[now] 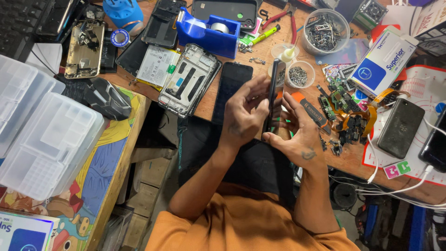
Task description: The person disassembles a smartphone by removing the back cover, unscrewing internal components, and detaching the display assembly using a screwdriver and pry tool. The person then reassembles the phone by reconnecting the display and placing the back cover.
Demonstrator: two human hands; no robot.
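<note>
I hold a thin black phone [273, 88] on edge between both hands, above the front of the wooden workbench [260, 51]. My left hand [244, 114] grips its left face with the fingers curled around it. My right hand [297, 128] presses against its right face, thumb near the lower end. A dark phone screen panel [231, 88] lies flat just left of my left hand. An opened phone frame [188, 79] lies beside that panel.
A blue tape dispenser [209, 30], small clear cups of screws [299, 74], a tub of metal parts [325, 32], loose circuit boards and orange flex cables [348, 121], a white box [383, 60] and a black phone [400, 128] crowd the bench. Clear plastic organiser boxes [46, 135] sit at left.
</note>
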